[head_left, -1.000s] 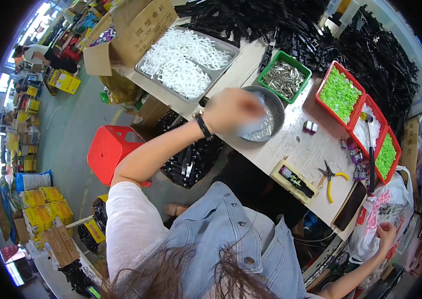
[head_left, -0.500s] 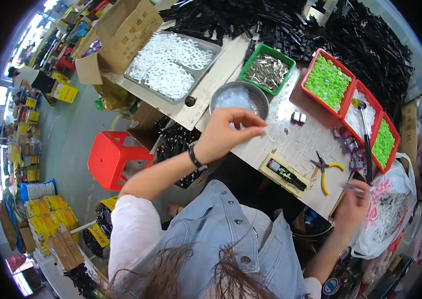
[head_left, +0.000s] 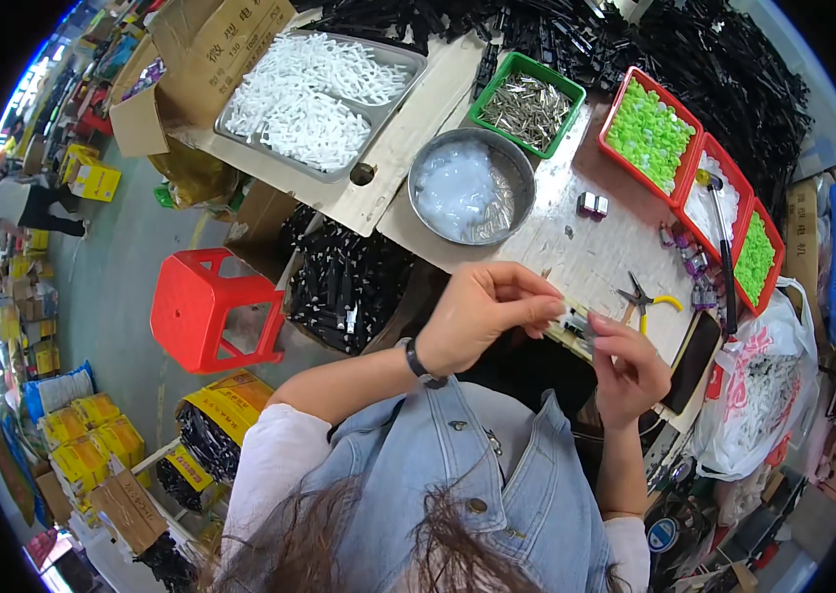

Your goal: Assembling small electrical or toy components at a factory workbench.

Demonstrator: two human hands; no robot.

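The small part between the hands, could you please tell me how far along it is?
Done: cannot tell; no finished pile is distinguishable. In hand: left hand and right hand pinch a small part together. Left: bowl and green tray remain full.

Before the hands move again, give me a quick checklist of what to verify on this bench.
1. Both hands meet over the bench edge: left hand and right hand pinch a small part between them. Ok.
2. What the part is: too small to tell. Cannot tell.
3. Metal bowl holds pale pieces, apart from the left hand. Ok.
4. Green tray holds metal pins. Ok.
5. Pliers lie on the bench beside the right hand, untouched. Ok.
6. Red trays hold green pieces. Ok.
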